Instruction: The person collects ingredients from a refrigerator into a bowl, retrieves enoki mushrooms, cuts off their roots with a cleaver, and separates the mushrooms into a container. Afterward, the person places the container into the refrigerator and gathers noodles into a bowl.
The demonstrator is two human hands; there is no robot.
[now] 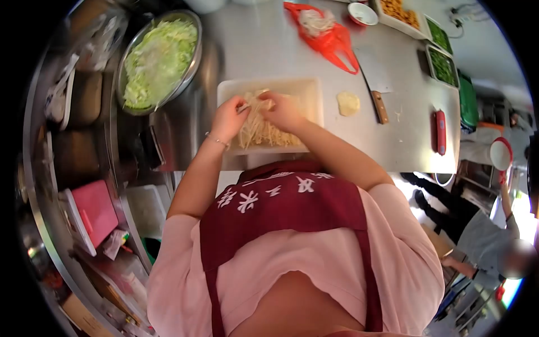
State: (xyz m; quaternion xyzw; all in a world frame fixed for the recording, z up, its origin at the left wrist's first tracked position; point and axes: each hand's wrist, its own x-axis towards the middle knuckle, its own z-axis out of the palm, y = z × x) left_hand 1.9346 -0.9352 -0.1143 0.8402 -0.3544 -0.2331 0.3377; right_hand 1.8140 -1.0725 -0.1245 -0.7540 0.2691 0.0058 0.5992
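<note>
Just above centre in the head view, the left hand (228, 121) and right hand (284, 112) pinch pale, thin strands (261, 133) in a white rectangular plastic tray (313, 92). Silver steel counter (359, 146) separates its right rim from a round cream disc (348, 104), upper right.

The person is wearing a pale pink top (241, 267) whose short, loose sleeves are spreading on both sides of the lower frame, the left one (178, 241) and the right one (396, 222). Over it a maroon apron (292, 216) is filling mid-frame, with brush-like white characters (247, 201) running in a row across it. Two narrow maroon straps (210, 286) are reaching towards the bottom edge. A thin bracelet (218, 140) is circling the left wrist (224, 131), left of centre.
</note>
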